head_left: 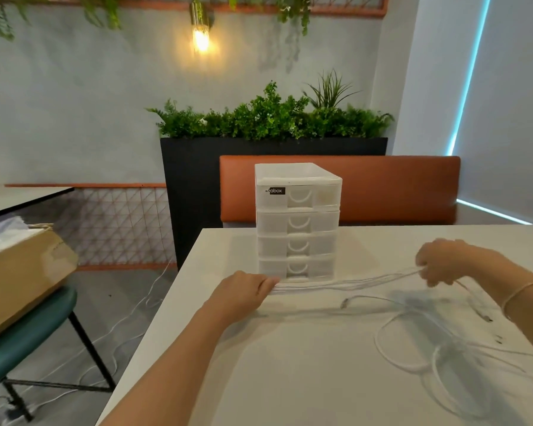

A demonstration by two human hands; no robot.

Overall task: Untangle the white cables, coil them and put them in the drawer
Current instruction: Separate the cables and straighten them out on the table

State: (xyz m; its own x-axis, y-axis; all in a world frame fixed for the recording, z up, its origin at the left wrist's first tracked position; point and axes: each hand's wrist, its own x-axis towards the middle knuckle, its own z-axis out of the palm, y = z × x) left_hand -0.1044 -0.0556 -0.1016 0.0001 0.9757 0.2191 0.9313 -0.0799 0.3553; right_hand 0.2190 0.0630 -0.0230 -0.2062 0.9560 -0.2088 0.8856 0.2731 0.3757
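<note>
From the head view, the left hand [243, 292] is pinching one end of a bundle of white cables [345, 282] against the desk [290, 379], just in front of the drawer unit [297, 222]. The right hand [440, 262] is gripping the same strands further along, holding them stretched between the two hands. More cable is lying in loose loops [413, 348] on the desk to the right. All four drawers are sitting closed. The cables are looking light, limp and slippery, so they probably need holding near the plugs or at a gathered bend.
</note>
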